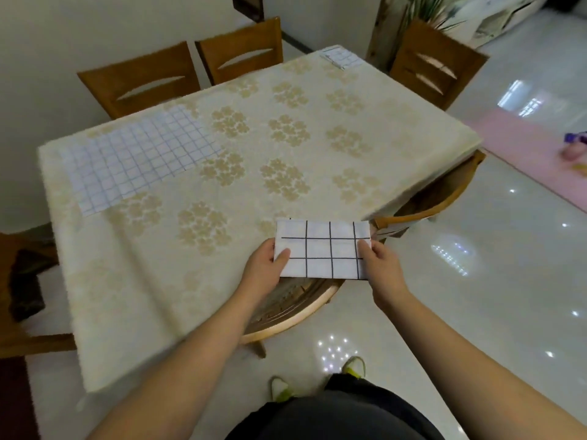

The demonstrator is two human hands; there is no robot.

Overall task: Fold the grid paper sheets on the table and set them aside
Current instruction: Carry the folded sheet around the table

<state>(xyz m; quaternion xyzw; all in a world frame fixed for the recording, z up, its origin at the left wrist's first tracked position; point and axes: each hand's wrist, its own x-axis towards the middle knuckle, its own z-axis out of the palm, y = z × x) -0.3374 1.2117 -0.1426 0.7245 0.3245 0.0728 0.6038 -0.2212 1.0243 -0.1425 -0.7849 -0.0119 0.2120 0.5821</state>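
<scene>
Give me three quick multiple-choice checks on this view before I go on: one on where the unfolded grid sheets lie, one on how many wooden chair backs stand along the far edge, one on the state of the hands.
1. Where do the unfolded grid sheets lie on the table?
A. on its left part
B. at its near right corner
C. on a chair seat

2. How many wooden chair backs stand side by side along the table's far edge?
A. none
B. two
C. five

3. What are the hands doing?
A. both hang idle
B. only one holds paper
C. both hold the folded sheet

Answers:
1 A, the open sheets lie flat on the cloth at the left.
2 B, a pair stands behind the far edge.
3 C, the left hand and the right hand each pinch one end.
</scene>
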